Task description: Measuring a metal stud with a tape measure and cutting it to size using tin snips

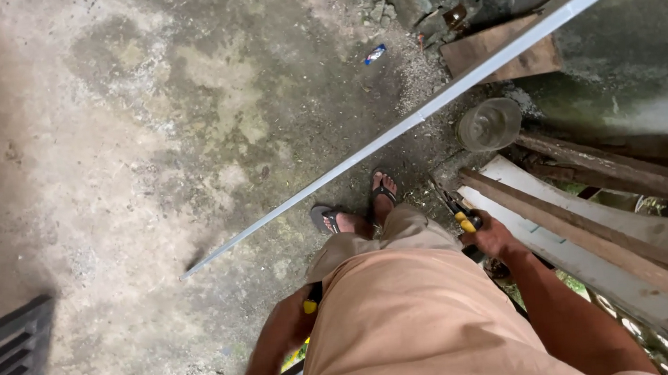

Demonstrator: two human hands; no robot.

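Note:
I look straight down at my own body, beige shorts and sandalled feet [359,209] on a stained concrete floor. My right hand [494,235] grips a tool with yellow and black handles [461,216], its dark tip pointing toward the ground near my right foot. My left hand [296,315] hangs by my left hip, closed around something yellow and black [310,300] that is mostly hidden behind my leg. A long thin white metal strip [392,128] runs diagonally from the floor at left up past the top right corner, in front of my feet.
Weathered wooden planks and white boards [602,216] lean at the right beside my right arm. A round glass jar [490,124] stands by them. A brown board [501,50] and rubble lie at the top. A dark drain grate [9,359] sits at the bottom left.

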